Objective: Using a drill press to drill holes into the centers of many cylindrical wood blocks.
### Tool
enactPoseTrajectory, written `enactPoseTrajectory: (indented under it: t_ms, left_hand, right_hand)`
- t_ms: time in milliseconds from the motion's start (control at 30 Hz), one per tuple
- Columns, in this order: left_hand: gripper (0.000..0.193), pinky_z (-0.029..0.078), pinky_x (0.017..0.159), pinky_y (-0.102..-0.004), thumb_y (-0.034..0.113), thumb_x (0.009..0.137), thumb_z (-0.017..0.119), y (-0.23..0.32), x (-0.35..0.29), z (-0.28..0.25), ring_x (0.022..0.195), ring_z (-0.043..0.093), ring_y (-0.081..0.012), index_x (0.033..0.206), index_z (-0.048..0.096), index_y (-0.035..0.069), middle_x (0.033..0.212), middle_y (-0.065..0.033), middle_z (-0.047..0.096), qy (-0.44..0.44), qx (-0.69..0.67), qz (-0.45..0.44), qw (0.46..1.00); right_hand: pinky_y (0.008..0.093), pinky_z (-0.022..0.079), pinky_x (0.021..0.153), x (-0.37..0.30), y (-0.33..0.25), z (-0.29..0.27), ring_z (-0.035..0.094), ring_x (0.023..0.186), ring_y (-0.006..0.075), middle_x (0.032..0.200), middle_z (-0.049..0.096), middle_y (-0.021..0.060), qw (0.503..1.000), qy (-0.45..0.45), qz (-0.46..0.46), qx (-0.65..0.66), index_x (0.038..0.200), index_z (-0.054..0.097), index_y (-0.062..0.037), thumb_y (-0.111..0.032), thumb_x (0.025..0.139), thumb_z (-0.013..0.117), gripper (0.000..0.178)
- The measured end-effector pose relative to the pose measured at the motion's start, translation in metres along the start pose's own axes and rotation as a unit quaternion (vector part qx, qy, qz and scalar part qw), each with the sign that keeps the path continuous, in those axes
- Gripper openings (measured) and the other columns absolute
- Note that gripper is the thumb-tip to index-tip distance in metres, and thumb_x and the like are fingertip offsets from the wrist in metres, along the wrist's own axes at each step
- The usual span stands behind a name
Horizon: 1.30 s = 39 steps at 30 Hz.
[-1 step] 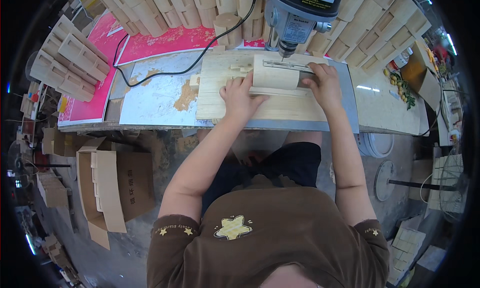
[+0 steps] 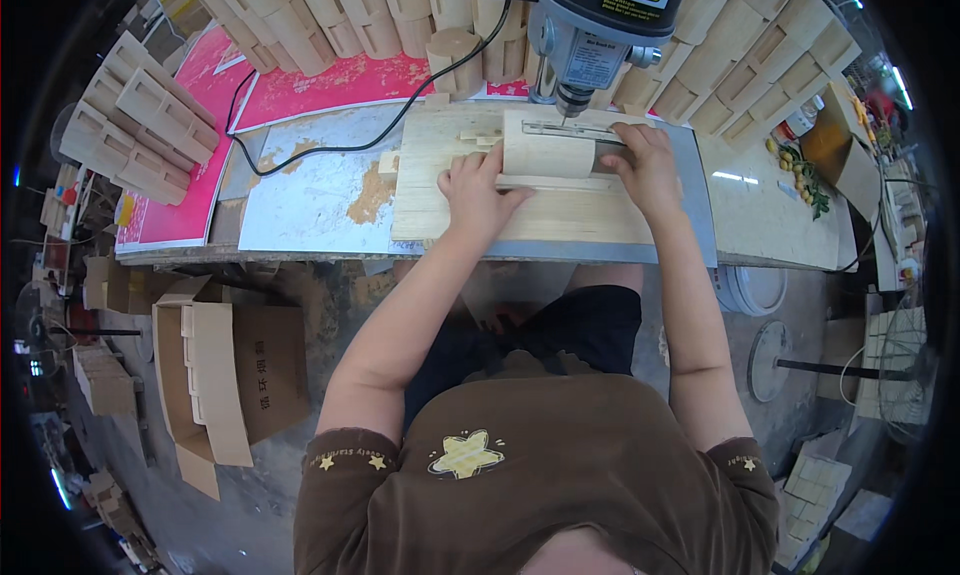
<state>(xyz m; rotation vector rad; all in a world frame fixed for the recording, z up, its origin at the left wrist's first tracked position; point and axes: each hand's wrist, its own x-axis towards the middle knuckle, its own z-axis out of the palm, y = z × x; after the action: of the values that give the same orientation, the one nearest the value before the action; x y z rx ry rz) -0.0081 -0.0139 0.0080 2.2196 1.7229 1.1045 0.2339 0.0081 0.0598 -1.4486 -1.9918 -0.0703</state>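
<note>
A pale wooden block [image 2: 548,157] with a rounded face lies on a wooden board [image 2: 440,210] under the drill press. Along its top runs a narrow slotted strip [image 2: 575,130], perhaps a metal or clear guide; its material is hard to tell. My left hand [image 2: 476,195] grips the block's left end, thumb apart from the fingers and low along the front. My right hand [image 2: 645,165] is closed around the right end, fingers on top and thumb in front. The drill chuck [image 2: 573,99] hangs just above, its thin bit close to the strip; contact cannot be made out.
Stacks of similar wooden blocks [image 2: 140,120] stand at the left, with more along the back and right. A black cable [image 2: 330,146] crosses the bench. Sawdust [image 2: 372,190] lies left of the board. An open cardboard box [image 2: 215,375] sits on the floor at left.
The wooden block and both hands have shifted very slightly to the left under the drill. The grip looks the same.
</note>
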Motion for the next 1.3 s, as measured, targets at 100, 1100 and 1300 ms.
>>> enactPoseTrajectory:
  t_ms: [100,1100,1300]
  left_hand:
    - [0.071,0.029,0.082,-0.0395,0.034,0.056,0.081,-0.015,0.004,0.001,0.093,0.049,-0.0229,0.120,0.058,0.011,0.087,-0.0016,0.057,0.014,-0.004,0.008,1.000]
    - [0.066,0.033,0.079,-0.0363,0.022,0.059,0.081,-0.037,0.012,-0.006,0.080,0.055,-0.0189,0.121,0.059,0.014,0.078,-0.0005,0.056,-0.071,-0.113,-0.004,0.991]
    - [0.066,0.033,0.078,-0.0361,0.023,0.059,0.081,-0.036,0.012,-0.002,0.079,0.055,-0.0188,0.121,0.059,0.014,0.078,-0.0011,0.057,-0.074,-0.111,-0.007,0.991]
  right_hand:
    - [0.0473,0.033,0.099,0.003,-0.003,0.010,0.055,0.099,0.0299,0.097,0.062,0.0076,1.000,-0.003,-0.002,-0.001,0.104,0.062,-0.0101,-0.016,0.065,0.076,0.042]
    - [0.0289,0.040,0.050,0.026,-0.072,-0.079,0.048,0.051,0.0179,0.060,0.051,0.0077,0.968,0.222,-0.051,0.105,0.081,0.061,-0.0012,-0.010,0.087,0.058,0.011]
    - [0.0283,0.041,0.053,0.001,-0.045,-0.011,0.051,0.056,0.0184,0.068,0.055,0.0088,0.942,0.273,-0.043,0.190,0.086,0.061,0.0004,-0.001,0.084,0.059,0.003]
